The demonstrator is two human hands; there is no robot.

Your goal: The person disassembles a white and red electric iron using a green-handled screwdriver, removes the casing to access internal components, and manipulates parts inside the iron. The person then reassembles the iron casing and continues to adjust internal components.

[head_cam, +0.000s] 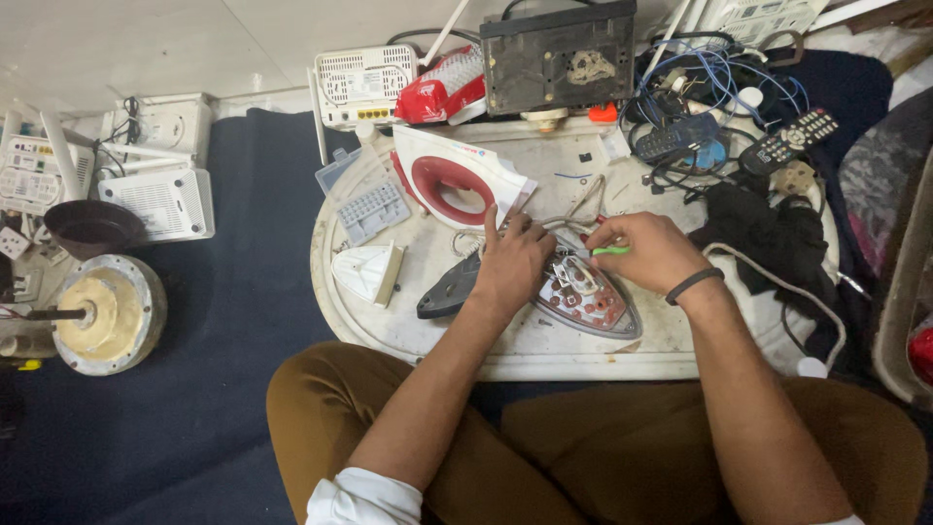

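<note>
**Opened clothes iron held on a low desk**

The left hand (pixel 512 261) presses flat on the stripped iron base (pixel 583 292), which lies mid-desk (pixel 544 360). The right hand (pixel 649 251) pinches a green-handled tool (pixel 610 251) at the base's rear. The red-and-white iron housing (pixel 457 180) lies just behind. A slip of the tool could, in all likelihood, nick the exposed wiring. The tool's tip is hidden by fingers; its type is unclear.
</note>
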